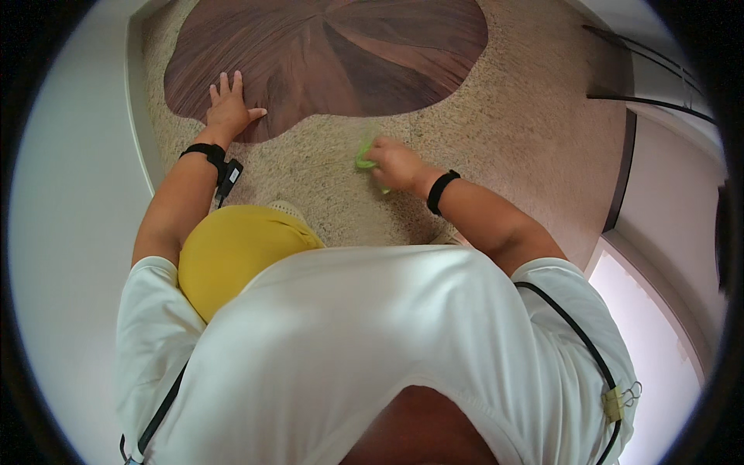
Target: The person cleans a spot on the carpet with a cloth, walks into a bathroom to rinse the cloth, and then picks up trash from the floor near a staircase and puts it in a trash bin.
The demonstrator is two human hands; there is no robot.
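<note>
My left hand (228,110) lies flat with its fingers spread on a dark brown, wavy-edged floor mat (383,64), near the mat's left front edge. It holds nothing. To the right, my right hand (398,163) grips a bright green cloth (366,157), low over the speckled beige floor (325,163) just in front of the mat. The cloth's far part is blurred, and my fingers hide much of it. Whether the cloth presses on the floor cannot be made out for certain.
A white wall (75,174) with a baseboard (139,116) runs along the left. Black cables (651,102) stick out at the upper right, near a doorway (639,325). My yellow-clad knee (244,250) is bent at the left, with a light shoe (288,209) beside it.
</note>
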